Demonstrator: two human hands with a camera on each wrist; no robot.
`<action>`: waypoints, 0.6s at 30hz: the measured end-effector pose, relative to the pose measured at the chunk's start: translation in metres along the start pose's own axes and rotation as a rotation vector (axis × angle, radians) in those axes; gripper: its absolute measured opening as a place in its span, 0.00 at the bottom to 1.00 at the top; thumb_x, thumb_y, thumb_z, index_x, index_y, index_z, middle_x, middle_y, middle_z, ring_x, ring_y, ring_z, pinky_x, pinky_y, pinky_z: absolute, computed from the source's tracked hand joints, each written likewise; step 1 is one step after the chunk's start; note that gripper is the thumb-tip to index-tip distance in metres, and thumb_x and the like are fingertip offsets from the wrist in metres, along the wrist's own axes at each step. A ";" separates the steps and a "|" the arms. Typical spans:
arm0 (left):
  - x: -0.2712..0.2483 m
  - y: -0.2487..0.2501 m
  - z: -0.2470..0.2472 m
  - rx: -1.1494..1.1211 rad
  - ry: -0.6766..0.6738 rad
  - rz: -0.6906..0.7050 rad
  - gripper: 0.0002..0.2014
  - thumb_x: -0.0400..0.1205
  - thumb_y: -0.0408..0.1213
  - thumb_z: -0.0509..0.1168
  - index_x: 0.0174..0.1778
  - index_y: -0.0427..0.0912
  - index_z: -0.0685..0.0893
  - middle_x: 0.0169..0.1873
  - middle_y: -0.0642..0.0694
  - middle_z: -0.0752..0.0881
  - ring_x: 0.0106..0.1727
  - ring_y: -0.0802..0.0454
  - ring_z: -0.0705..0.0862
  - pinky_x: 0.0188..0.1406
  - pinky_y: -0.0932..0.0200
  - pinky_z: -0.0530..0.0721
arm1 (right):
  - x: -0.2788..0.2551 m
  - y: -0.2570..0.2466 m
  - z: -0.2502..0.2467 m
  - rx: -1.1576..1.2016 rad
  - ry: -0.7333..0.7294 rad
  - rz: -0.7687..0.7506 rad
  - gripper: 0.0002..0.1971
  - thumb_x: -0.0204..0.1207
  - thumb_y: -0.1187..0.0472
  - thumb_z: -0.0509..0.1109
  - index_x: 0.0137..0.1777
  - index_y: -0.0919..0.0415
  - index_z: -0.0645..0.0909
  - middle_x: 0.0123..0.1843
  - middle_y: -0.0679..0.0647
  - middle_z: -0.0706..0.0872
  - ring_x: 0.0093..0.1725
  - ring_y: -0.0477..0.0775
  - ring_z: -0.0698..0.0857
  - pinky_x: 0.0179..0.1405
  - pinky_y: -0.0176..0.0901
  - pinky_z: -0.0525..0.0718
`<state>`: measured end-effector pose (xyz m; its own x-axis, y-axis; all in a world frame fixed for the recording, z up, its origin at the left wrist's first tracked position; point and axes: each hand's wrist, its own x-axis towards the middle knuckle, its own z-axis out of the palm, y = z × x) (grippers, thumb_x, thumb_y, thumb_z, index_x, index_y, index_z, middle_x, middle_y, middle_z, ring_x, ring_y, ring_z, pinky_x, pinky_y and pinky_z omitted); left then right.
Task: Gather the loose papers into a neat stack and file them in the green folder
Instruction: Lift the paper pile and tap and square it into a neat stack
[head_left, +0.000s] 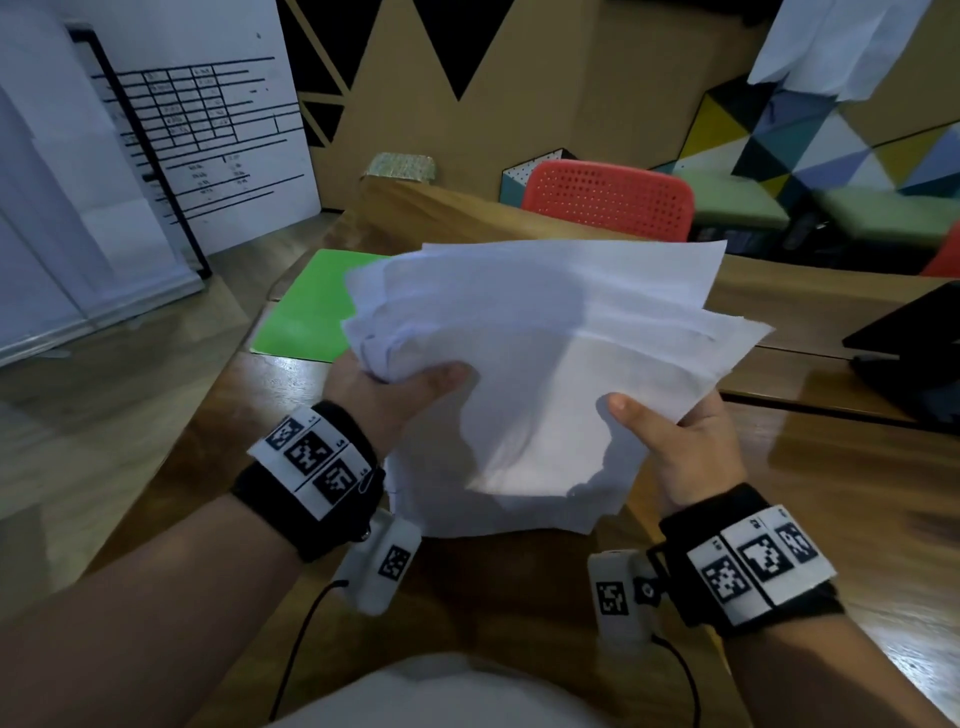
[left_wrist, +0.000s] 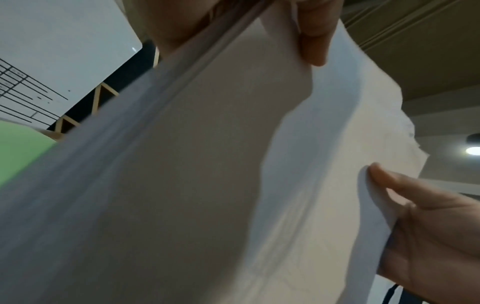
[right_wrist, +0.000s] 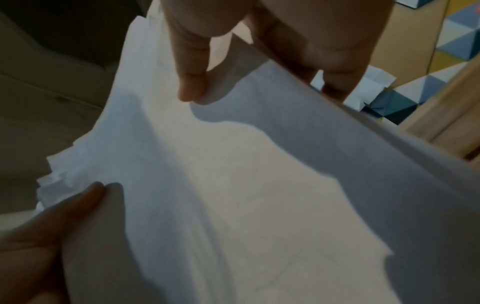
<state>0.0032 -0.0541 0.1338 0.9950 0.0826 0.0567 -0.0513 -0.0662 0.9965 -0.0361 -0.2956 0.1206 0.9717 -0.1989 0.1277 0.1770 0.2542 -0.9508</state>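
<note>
Both hands hold an uneven bundle of white papers (head_left: 545, 374) up above the wooden table (head_left: 857, 493). My left hand (head_left: 395, 387) grips its crumpled left edge, thumb on top. My right hand (head_left: 675, 441) holds the right edge, thumb pressed on the top sheet. The sheets are fanned and misaligned, with several corners sticking out at the far right. In the left wrist view the papers (left_wrist: 207, 164) fill the frame, with my left hand's thumb (left_wrist: 314, 41) above and my right hand (left_wrist: 428, 226) on the far edge. The right wrist view shows the papers (right_wrist: 246, 185) pinched by my right hand (right_wrist: 228, 67). The green folder (head_left: 306, 306) lies flat behind them.
A whiteboard (head_left: 208, 130) with a drawn table leans at the left. A red perforated chair (head_left: 613, 200) stands beyond the table. A dark laptop (head_left: 909, 353) sits at the table's right edge. A small patterned box (head_left: 400, 166) rests at the far end.
</note>
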 end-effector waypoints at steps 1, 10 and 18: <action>0.001 0.000 0.000 0.026 0.017 -0.002 0.21 0.54 0.51 0.82 0.38 0.53 0.84 0.41 0.53 0.88 0.35 0.71 0.86 0.38 0.69 0.86 | 0.001 0.000 0.001 -0.003 -0.022 0.010 0.45 0.41 0.47 0.88 0.61 0.63 0.82 0.57 0.56 0.90 0.56 0.57 0.89 0.51 0.47 0.88; -0.002 0.010 -0.002 -0.117 -0.175 0.058 0.29 0.43 0.51 0.84 0.40 0.50 0.91 0.40 0.50 0.93 0.47 0.45 0.90 0.49 0.50 0.88 | 0.010 -0.014 -0.013 0.099 -0.223 0.053 0.28 0.41 0.58 0.88 0.46 0.54 0.88 0.46 0.51 0.93 0.48 0.52 0.91 0.42 0.41 0.88; -0.001 0.025 0.007 -0.209 -0.105 0.053 0.18 0.50 0.46 0.81 0.36 0.54 0.91 0.38 0.51 0.92 0.48 0.44 0.90 0.54 0.42 0.86 | 0.007 -0.010 0.008 0.198 -0.099 0.064 0.18 0.53 0.64 0.79 0.46 0.57 0.87 0.43 0.51 0.93 0.44 0.51 0.92 0.40 0.41 0.88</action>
<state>0.0014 -0.0629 0.1585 0.9934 -0.0205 0.1132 -0.1093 0.1402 0.9841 -0.0302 -0.2922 0.1333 0.9909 -0.0846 0.1051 0.1320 0.4461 -0.8852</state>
